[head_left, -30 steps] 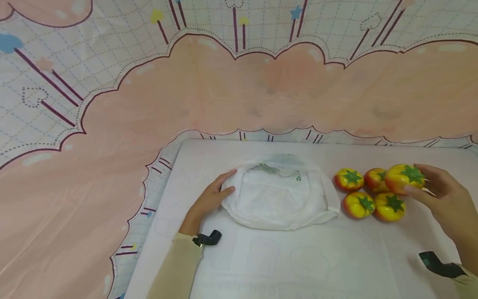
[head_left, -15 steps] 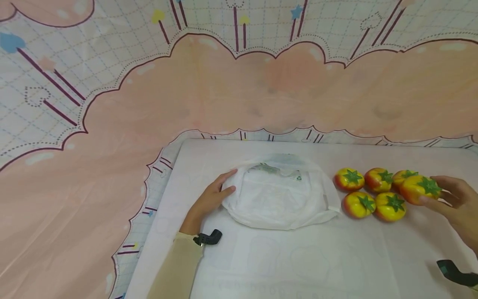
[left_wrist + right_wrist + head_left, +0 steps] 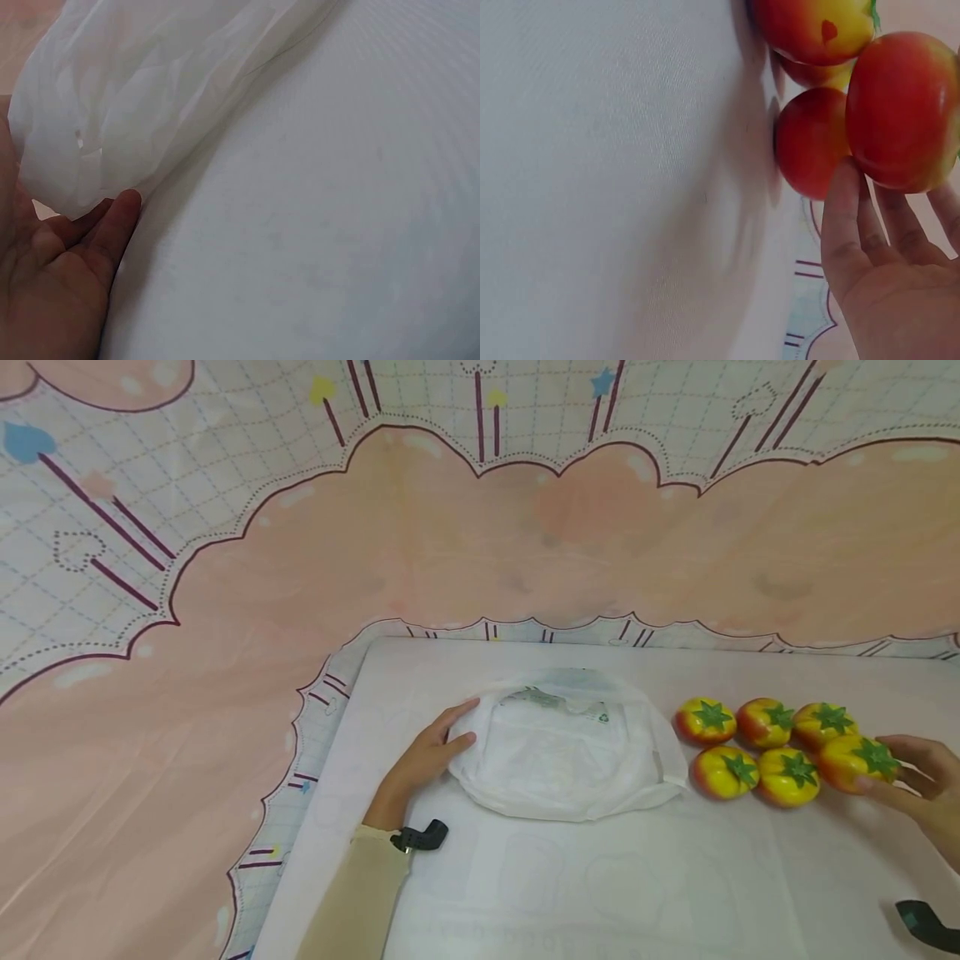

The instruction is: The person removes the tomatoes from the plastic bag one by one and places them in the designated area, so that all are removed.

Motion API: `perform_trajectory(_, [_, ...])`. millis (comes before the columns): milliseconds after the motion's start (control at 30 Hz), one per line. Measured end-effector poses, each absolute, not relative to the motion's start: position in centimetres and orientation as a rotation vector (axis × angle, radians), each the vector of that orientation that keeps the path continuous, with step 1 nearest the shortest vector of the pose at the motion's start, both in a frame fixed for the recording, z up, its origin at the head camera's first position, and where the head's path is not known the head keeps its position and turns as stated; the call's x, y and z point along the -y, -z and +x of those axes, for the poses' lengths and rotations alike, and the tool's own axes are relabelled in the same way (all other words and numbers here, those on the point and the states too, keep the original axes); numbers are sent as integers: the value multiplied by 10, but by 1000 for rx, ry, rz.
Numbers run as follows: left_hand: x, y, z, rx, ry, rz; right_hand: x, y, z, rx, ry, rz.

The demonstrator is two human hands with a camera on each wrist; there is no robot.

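A white plastic bag (image 3: 555,760), partly see-through with a green print, lies puffed up mid-table. At its left edge my left hand (image 3: 423,758) rests with thumb and fingers apart; the left wrist view shows fingertips (image 3: 129,201) under the bag's fold. My right hand (image 3: 930,785) holds a shiny yellow-and-red tomato (image 3: 851,763) with a green star-shaped top, thumb in front and fingers behind. From the right wrist camera, that tomato's red underside (image 3: 900,112) shows above the fingers. It overlaps a back-row tomato (image 3: 817,723) in the head view.
Several similar tomatoes stand in two rows right of the bag, among them a front one (image 3: 787,778) and a far-left one (image 3: 705,720). The white table (image 3: 570,893) ends at a patterned pink cloth (image 3: 525,552). A black strap (image 3: 422,835) circles the left wrist.
My right hand first held a tomato over the back row, leaving one there. With another tomato in its grip, it has moved right and toward the front row. My left hand stays at the bag.
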State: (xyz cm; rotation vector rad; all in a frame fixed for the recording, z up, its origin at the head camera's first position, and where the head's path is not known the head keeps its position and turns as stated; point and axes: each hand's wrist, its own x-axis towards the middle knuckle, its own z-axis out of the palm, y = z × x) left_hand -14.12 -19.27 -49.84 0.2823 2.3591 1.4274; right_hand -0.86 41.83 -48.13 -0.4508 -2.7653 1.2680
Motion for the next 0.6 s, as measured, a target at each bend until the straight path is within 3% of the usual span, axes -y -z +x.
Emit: perform_trajectory(600, [191, 496, -142, -2347, -1438, 286, -453, 522, -10, 2839, -1228, -575])
